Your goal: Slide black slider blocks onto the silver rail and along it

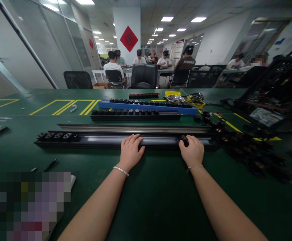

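Across the green tabletop [158, 187], resting left hand [130, 153] on the long black channel [103, 141], with fingers close together and thumb apart; now pinching a small black module [185, 140] in right hand [194, 150], toward the channel's right part, well apart from socket modules [54, 136] at its left end.

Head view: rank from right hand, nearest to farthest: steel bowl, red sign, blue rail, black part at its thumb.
1. Black part: at the thumb and fingers of the right hand.
2. Blue rail: beyond the hand, extending left.
3. Steel bowl: behind the rail.
4. Red sign: left, on the far pillar.
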`<state>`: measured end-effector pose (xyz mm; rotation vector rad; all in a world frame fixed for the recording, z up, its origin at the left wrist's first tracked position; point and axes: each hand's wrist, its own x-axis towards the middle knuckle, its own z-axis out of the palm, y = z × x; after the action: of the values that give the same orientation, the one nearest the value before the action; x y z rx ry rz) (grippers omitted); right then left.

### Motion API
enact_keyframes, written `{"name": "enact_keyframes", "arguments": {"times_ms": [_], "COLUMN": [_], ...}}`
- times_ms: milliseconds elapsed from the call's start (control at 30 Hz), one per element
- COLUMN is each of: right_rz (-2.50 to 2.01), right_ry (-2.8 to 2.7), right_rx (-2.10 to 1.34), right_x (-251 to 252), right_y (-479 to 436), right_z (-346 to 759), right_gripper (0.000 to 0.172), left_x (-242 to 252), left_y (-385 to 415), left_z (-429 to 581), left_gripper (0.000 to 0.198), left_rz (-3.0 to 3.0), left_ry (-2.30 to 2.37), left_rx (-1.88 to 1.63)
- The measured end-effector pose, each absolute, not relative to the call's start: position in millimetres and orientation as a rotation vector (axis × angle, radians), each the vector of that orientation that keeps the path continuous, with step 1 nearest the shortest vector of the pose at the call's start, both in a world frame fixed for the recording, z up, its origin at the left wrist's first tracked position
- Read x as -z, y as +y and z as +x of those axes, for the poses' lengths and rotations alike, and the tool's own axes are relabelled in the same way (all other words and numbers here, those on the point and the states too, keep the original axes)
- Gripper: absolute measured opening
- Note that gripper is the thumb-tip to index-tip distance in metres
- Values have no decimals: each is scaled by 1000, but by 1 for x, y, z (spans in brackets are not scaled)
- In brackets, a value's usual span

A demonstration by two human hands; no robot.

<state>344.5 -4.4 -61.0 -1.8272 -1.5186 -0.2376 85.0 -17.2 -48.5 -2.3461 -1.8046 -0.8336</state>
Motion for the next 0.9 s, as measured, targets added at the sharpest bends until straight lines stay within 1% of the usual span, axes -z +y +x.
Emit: {"name": "enact_keyframes", "arguments": {"times_ms": [567, 900], "right_rz": [-1847, -1891], "right_ry": [-1392, -1339], "right_rx": [251, 234], "right_x": [60, 59], "right_y": [-4, -5], "right_z": [349, 354], "right_gripper": [31, 34], "left_x": [46, 47], "left_y": [-18, -17], "left_z": [85, 84], "left_gripper": [35, 36], "left_rz": [-2353, -2345], "left_ry": [-1812, -1799], "left_rx": [794, 773]}}
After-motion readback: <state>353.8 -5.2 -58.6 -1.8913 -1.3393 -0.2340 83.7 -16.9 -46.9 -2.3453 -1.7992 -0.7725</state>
